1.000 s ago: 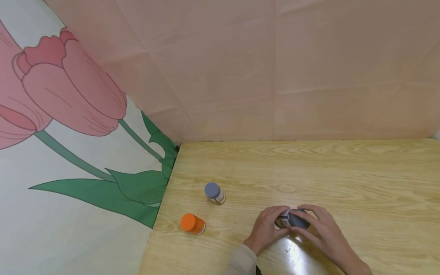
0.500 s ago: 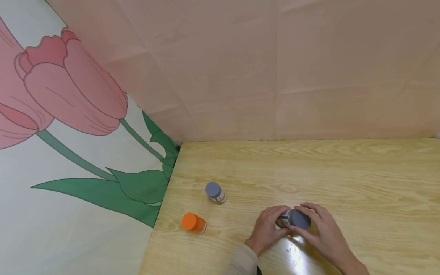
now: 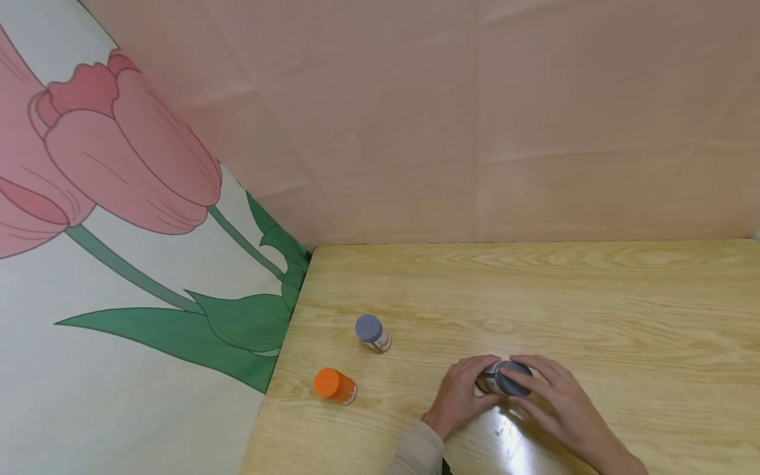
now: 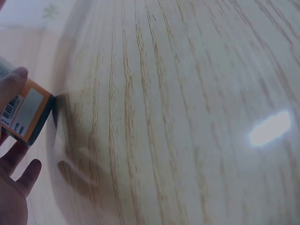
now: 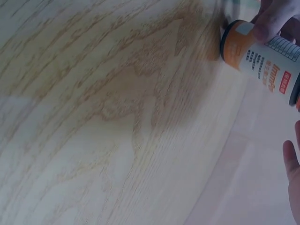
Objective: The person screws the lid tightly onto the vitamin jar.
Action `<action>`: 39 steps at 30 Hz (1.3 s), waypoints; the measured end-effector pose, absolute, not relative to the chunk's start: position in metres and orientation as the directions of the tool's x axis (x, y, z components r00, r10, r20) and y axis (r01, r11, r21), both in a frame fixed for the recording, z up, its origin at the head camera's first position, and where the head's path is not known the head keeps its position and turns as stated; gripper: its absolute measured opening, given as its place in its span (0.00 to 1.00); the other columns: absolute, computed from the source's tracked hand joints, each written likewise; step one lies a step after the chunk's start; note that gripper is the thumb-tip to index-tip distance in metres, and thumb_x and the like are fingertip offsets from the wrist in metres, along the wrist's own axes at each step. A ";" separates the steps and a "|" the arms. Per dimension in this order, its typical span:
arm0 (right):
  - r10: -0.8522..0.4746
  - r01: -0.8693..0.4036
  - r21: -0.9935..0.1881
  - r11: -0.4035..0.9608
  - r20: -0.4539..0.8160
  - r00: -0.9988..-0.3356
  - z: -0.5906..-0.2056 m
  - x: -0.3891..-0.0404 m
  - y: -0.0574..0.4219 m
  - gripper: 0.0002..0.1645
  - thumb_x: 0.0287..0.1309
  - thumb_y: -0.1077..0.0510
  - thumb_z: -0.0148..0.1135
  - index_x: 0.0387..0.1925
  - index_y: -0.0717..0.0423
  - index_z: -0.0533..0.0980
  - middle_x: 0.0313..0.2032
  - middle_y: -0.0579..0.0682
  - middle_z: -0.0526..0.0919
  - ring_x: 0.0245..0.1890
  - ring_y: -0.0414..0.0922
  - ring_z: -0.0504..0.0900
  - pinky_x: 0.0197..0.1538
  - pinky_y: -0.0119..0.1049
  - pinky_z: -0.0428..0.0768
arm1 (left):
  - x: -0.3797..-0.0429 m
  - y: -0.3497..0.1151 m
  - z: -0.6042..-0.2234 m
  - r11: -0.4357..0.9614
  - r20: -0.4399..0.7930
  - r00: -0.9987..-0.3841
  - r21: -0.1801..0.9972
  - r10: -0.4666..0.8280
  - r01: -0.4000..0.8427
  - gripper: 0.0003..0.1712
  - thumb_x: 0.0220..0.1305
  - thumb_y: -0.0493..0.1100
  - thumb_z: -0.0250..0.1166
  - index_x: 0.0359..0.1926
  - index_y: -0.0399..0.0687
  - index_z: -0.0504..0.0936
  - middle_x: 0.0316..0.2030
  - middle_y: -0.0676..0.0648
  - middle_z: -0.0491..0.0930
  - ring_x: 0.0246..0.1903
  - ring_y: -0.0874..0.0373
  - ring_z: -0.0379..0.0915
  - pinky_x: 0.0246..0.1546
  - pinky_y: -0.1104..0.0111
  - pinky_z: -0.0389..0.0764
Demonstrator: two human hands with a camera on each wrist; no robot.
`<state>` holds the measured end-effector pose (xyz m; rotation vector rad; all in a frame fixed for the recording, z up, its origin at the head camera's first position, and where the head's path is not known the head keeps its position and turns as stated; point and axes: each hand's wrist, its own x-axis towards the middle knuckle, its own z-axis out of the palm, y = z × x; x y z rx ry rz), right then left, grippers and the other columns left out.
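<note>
A small bottle (image 3: 488, 379) with a dark blue-grey cap (image 3: 516, 379) is tilted just above the table, its cap toward the right. My left hand (image 3: 460, 392) grips the body. The right hand (image 3: 558, 396) is around the cap, a finger lying across its top and the thumb near its lower edge. In the right wrist view, the bottle (image 5: 265, 63) shows a white and orange printed label and a dark base. A barcode shows on the bottle (image 4: 26, 110) in the left wrist view.
Left of the hands, another blue-grey-capped bottle (image 3: 373, 333) and an orange bottle (image 3: 335, 386) stand on the wood-grain table (image 3: 564, 297). A pinkish cloth (image 3: 475, 132) hangs behind the table. A tulip-printed sheet (image 3: 148, 257) covers the left side.
The left hand stays on the bottle body. My right hand's fingers shift around the cap: a finger now lies across its top, and the thumb has drawn slightly down and right.
</note>
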<state>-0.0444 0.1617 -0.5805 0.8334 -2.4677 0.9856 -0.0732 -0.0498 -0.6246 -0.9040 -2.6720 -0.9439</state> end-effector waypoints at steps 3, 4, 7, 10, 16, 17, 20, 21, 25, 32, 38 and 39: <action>-0.360 -0.614 -0.489 0.619 0.519 -0.775 -0.580 -0.044 0.159 0.38 0.38 0.54 0.77 0.58 0.45 0.80 0.55 0.52 0.79 0.57 0.43 0.71 0.62 0.26 0.62 | -0.073 -0.050 -0.626 0.621 0.345 -0.799 0.504 0.492 0.600 0.38 0.53 0.53 0.76 0.64 0.57 0.72 0.58 0.56 0.81 0.57 0.66 0.76 0.63 0.74 0.72; -0.344 -0.604 -0.486 0.632 0.522 -0.780 -0.580 -0.044 0.157 0.39 0.36 0.54 0.78 0.57 0.45 0.80 0.54 0.52 0.79 0.55 0.45 0.72 0.59 0.28 0.64 | -0.073 -0.050 -0.627 0.624 0.347 -0.799 0.500 0.491 0.601 0.38 0.53 0.53 0.76 0.64 0.57 0.72 0.58 0.56 0.81 0.57 0.66 0.76 0.63 0.73 0.72; -0.281 -0.563 -0.491 0.665 0.534 -0.798 -0.580 -0.044 0.152 0.38 0.32 0.53 0.80 0.53 0.47 0.82 0.49 0.53 0.80 0.49 0.46 0.73 0.52 0.33 0.67 | -0.072 -0.049 -0.628 0.635 0.349 -0.803 0.492 0.483 0.596 0.39 0.52 0.54 0.76 0.64 0.57 0.72 0.58 0.56 0.80 0.57 0.66 0.75 0.62 0.72 0.72; -0.214 -0.508 -0.522 0.686 0.523 -0.825 -0.581 -0.043 0.148 0.36 0.30 0.55 0.82 0.50 0.51 0.83 0.45 0.54 0.79 0.46 0.45 0.73 0.49 0.34 0.68 | -0.071 -0.047 -0.628 0.639 0.349 -0.809 0.496 0.473 0.587 0.38 0.52 0.54 0.76 0.64 0.58 0.72 0.58 0.57 0.80 0.57 0.66 0.75 0.60 0.73 0.73; -0.193 -0.472 -0.548 0.690 0.490 -0.850 -0.583 -0.041 0.145 0.41 0.28 0.55 0.83 0.53 0.49 0.81 0.51 0.57 0.79 0.51 0.50 0.73 0.57 0.25 0.62 | -0.069 -0.047 -0.629 0.649 0.348 -0.818 0.498 0.458 0.576 0.39 0.52 0.57 0.75 0.65 0.59 0.71 0.58 0.58 0.80 0.57 0.67 0.75 0.57 0.75 0.73; -0.205 -0.481 -0.546 0.686 0.489 -0.848 -0.583 -0.041 0.146 0.42 0.28 0.55 0.83 0.54 0.48 0.81 0.53 0.57 0.78 0.53 0.50 0.72 0.59 0.22 0.59 | -0.069 -0.047 -0.629 0.650 0.352 -0.817 0.495 0.458 0.577 0.40 0.51 0.57 0.75 0.65 0.59 0.71 0.58 0.58 0.80 0.57 0.67 0.76 0.57 0.75 0.73; -0.259 -0.529 -0.530 0.663 0.501 -0.826 -0.582 -0.041 0.149 0.42 0.30 0.56 0.82 0.56 0.45 0.80 0.58 0.56 0.78 0.59 0.45 0.70 0.66 0.16 0.50 | -0.069 -0.047 -0.629 0.652 0.359 -0.814 0.487 0.458 0.581 0.40 0.50 0.57 0.76 0.64 0.58 0.72 0.58 0.57 0.81 0.57 0.66 0.76 0.58 0.74 0.74; -0.280 -0.546 -0.527 0.651 0.502 -0.818 -0.580 -0.041 0.150 0.41 0.31 0.56 0.81 0.56 0.44 0.80 0.58 0.56 0.77 0.61 0.43 0.69 0.67 0.16 0.49 | -0.069 -0.047 -0.628 0.653 0.359 -0.814 0.485 0.457 0.581 0.40 0.50 0.57 0.76 0.64 0.58 0.72 0.58 0.57 0.81 0.57 0.66 0.76 0.58 0.73 0.74; -0.356 -0.606 -0.514 0.607 0.506 -0.785 -0.578 -0.043 0.155 0.38 0.36 0.58 0.78 0.57 0.44 0.80 0.60 0.54 0.77 0.66 0.36 0.65 0.70 0.17 0.49 | -0.069 -0.048 -0.628 0.654 0.368 -0.809 0.477 0.458 0.587 0.39 0.51 0.55 0.76 0.64 0.57 0.72 0.57 0.56 0.81 0.57 0.66 0.76 0.59 0.73 0.74; -0.365 -0.608 -0.514 0.605 0.500 -0.785 -0.576 -0.042 0.156 0.39 0.35 0.61 0.77 0.56 0.43 0.80 0.58 0.53 0.78 0.64 0.38 0.68 0.68 0.20 0.52 | -0.069 -0.048 -0.628 0.643 0.360 -0.810 0.493 0.463 0.587 0.39 0.51 0.54 0.77 0.64 0.58 0.72 0.57 0.56 0.81 0.57 0.66 0.76 0.60 0.73 0.74; -0.232 -0.513 -0.532 0.674 0.507 -0.830 -0.575 -0.042 0.149 0.35 0.33 0.56 0.82 0.51 0.45 0.83 0.48 0.49 0.81 0.48 0.42 0.74 0.51 0.30 0.67 | -0.070 -0.048 -0.628 0.643 0.351 -0.810 0.493 0.469 0.586 0.40 0.50 0.55 0.77 0.64 0.59 0.72 0.58 0.57 0.80 0.57 0.67 0.75 0.58 0.75 0.73; -0.211 -0.495 -0.539 0.681 0.504 -0.838 -0.575 -0.042 0.149 0.34 0.33 0.56 0.82 0.50 0.46 0.83 0.46 0.49 0.81 0.47 0.41 0.74 0.49 0.31 0.68 | -0.070 -0.047 -0.629 0.643 0.353 -0.809 0.491 0.470 0.588 0.40 0.50 0.55 0.77 0.64 0.59 0.72 0.58 0.58 0.80 0.57 0.67 0.75 0.58 0.76 0.72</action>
